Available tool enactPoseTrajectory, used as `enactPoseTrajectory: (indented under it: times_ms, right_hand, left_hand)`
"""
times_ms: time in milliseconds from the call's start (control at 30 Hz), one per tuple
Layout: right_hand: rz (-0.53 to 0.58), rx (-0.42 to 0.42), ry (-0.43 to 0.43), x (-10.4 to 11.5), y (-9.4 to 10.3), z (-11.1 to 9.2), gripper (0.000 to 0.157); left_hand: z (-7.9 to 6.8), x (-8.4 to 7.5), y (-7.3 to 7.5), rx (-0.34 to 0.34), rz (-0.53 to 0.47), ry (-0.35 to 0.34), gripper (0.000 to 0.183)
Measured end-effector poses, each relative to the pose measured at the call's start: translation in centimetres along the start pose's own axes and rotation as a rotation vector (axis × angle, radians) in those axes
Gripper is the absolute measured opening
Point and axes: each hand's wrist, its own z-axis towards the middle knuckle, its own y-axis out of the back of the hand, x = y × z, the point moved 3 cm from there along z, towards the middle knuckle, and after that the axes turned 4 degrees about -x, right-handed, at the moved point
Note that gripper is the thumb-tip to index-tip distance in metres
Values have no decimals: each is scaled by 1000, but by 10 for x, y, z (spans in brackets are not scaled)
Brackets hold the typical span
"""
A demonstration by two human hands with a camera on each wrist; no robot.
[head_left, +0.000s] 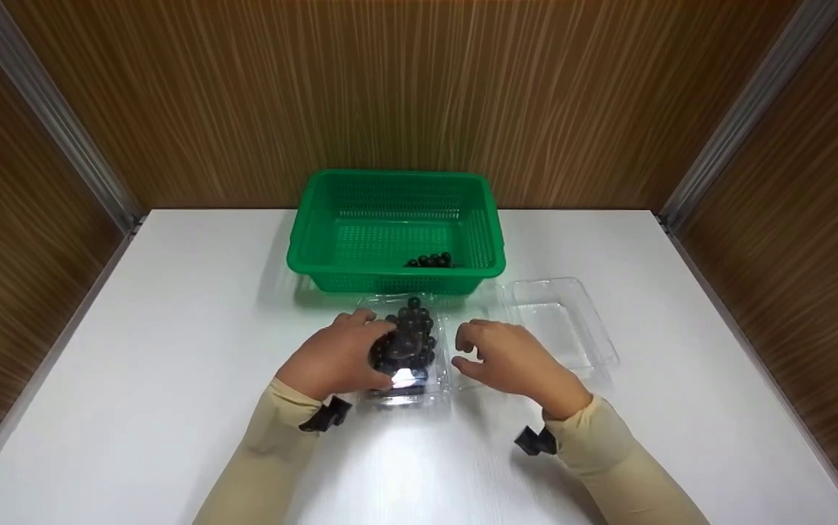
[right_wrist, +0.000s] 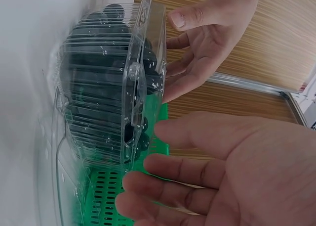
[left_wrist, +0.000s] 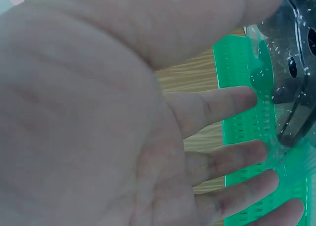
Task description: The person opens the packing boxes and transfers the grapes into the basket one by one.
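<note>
A clear plastic clamshell box [head_left: 442, 372] holding a bunch of dark grapes [head_left: 405, 346] sits before me, its lid down over the fruit. My left hand [head_left: 342, 354] is over the box's left side, thumb and fingers spread; whether they touch the lid I cannot tell. In the left wrist view, the fingers [left_wrist: 217, 105] are straight, with the dark fruit and clear plastic beyond the tips. To the right of the box hovers my right hand [head_left: 513, 361], fingers loosely bent and holding nothing. In the right wrist view its fingertips are close to the lid's rim [right_wrist: 129, 97].
Behind the box stands a green perforated basket [head_left: 397, 281] with a few dark grapes [head_left: 433, 260] at its front right. An open clear plastic container [head_left: 597, 332] lies at the right, partly behind my right hand. Wood-patterned panels [head_left: 404, 87] enclose the white table [head_left: 171, 306].
</note>
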Motion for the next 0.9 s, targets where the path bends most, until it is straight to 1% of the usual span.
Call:
enactPoseTrajectory:
  times_ms: [167,333,567,800,900]
  right_hand:
    - [-2,13,-15,1,-4,0,17]
    - [-6,23,-28,1,-7,-1,18]
    - [19,49,-41,1,-9,-2,14]
    - [91,115,-13,4,-11,-3,11]
    - [121,145,-21,5,-10,-4,12]
  left_hand:
    - [-1,-1,0,-7,-9,-7,74]
    - [-1,-3,0,-5,-3,-16,73]
    - [-1,-5,-2,1,14,-8,73]
    - [-1,-6,-2,-3,17,-13,70]
    - [-1,-6,-2,-5,14,-14,69]
